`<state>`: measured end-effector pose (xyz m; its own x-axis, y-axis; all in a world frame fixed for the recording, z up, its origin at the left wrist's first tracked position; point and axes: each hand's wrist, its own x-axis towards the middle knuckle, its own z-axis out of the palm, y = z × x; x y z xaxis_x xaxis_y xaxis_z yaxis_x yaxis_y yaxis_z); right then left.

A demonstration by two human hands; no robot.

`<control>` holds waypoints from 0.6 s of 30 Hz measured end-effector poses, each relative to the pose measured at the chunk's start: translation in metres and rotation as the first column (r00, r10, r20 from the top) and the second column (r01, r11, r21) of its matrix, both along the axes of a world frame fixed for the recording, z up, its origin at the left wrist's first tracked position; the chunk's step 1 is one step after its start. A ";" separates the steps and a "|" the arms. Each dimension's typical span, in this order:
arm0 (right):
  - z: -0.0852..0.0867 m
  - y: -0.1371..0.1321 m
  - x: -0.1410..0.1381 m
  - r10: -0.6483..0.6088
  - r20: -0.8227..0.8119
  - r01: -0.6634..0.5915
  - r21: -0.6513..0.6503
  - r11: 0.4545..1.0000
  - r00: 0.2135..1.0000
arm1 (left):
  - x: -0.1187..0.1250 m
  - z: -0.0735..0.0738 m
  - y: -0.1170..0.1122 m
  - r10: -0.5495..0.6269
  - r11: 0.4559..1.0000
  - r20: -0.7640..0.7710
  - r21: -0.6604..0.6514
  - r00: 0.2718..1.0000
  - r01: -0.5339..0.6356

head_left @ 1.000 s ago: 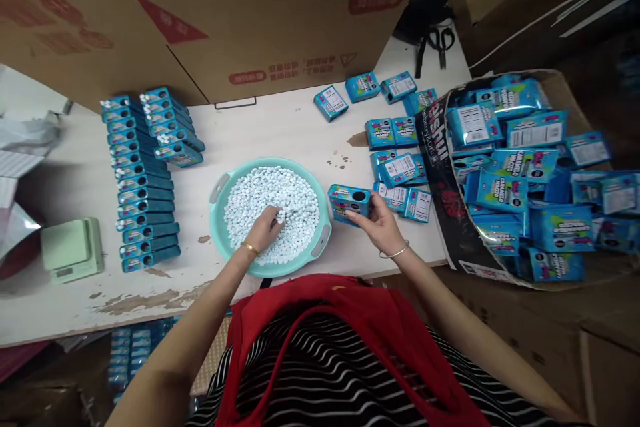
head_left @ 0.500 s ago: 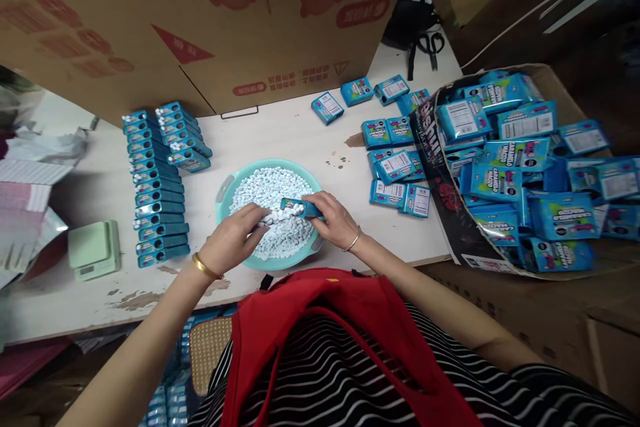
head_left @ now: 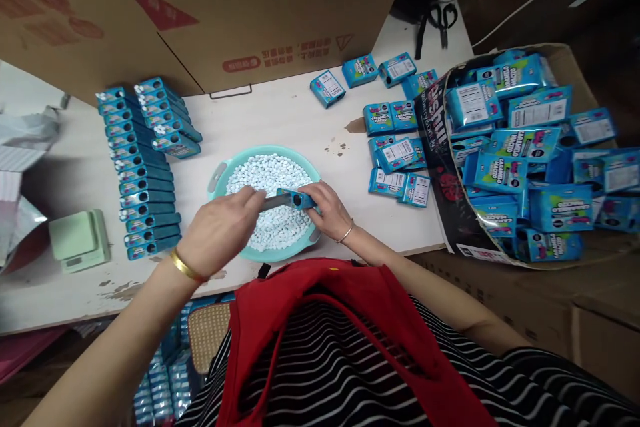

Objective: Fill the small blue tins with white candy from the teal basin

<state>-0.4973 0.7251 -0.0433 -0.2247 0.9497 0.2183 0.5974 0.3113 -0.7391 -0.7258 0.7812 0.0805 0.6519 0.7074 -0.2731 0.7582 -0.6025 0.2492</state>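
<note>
- The right hand [head_left: 327, 210] is gripping the end of a small blue box [head_left: 295, 199], fingers curled around it.
- The left hand [head_left: 220, 230] is pinching the box's other end, knuckles up.
- The box is hovering flat over the bowl [head_left: 219, 177] of white tablets [head_left: 273, 177].

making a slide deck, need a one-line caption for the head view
Left hand and right hand hold a small blue box over a teal basin of white tablets.
</note>
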 end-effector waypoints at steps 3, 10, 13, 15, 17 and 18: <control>0.000 0.001 0.009 -0.048 -0.055 0.049 0.004 0.999 0.997 | -0.034 -0.053 0.010 0.118 0.987 -0.014 -0.104 0.993 -0.119; 0.011 0.003 0.028 -0.170 -0.162 0.162 -0.063 0.985 0.972 | -0.010 -0.186 -0.008 0.180 0.925 0.039 -0.348 0.983 -0.155; 0.014 0.002 0.029 -0.215 -0.157 0.204 -0.085 0.975 0.964 | 0.024 -0.206 -0.017 0.208 0.917 0.110 -0.367 0.972 -0.155; 0.014 0.000 0.029 -0.253 -0.152 0.239 -0.101 0.966 0.956 | 0.032 -0.205 -0.019 0.233 0.910 0.145 -0.380 0.962 -0.163; 0.013 -0.002 0.029 -0.278 -0.156 0.263 -0.110 0.959 0.948 | 0.027 -0.196 -0.019 0.246 0.905 0.176 -0.394 0.953 -0.161; 0.013 -0.004 0.030 -0.283 -0.158 0.268 -0.111 0.957 0.946 | 0.020 -0.188 -0.019 0.250 0.903 0.194 -0.400 0.949 -0.157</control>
<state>-0.4678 0.7215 -0.0302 0.0815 0.9861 0.1446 0.5132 0.0828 -0.8543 -0.7055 0.7621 -0.1071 0.5827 0.7067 -0.4014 0.7451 -0.2672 0.6111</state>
